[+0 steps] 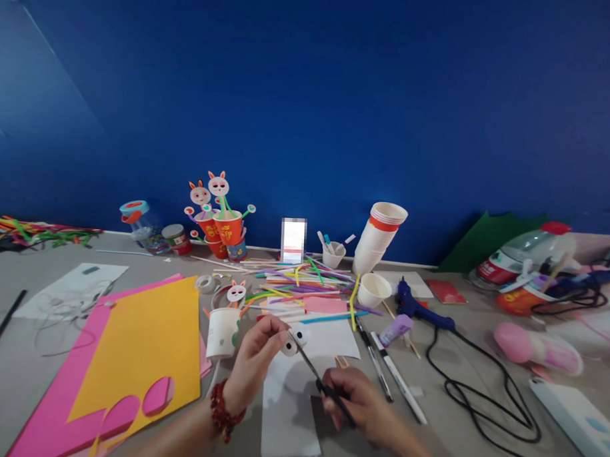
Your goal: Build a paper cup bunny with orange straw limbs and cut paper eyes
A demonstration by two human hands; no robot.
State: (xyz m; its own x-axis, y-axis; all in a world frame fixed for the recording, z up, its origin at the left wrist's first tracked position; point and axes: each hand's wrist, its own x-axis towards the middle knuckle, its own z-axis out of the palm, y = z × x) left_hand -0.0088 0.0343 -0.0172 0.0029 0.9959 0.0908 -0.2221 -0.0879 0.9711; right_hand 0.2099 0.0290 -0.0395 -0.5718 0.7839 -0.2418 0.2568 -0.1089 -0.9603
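Note:
My left hand (253,363), with a red bead bracelet on the wrist, pinches a small white paper cutout (289,348) with black dots like a pair of eyes. Black-handled scissors (335,395) are gripped in my right hand (354,393). Their blades reach up and left across the cutout, close to my left fingertips; whether they bite into the paper I cannot tell. Beneath both hands lies white paper (286,414). Left of my hands stands a white paper cup (222,332), with a small rabbit face (237,293) above it.
Yellow card (146,336) on pink sheets lies left. Drinking straws (308,282) spread behind my hands. Markers (400,378), a glue stick (395,330), a blue glue gun (422,309) and its looping black cable (472,394) lie right. Stacked cups (377,241) lean near the blue wall.

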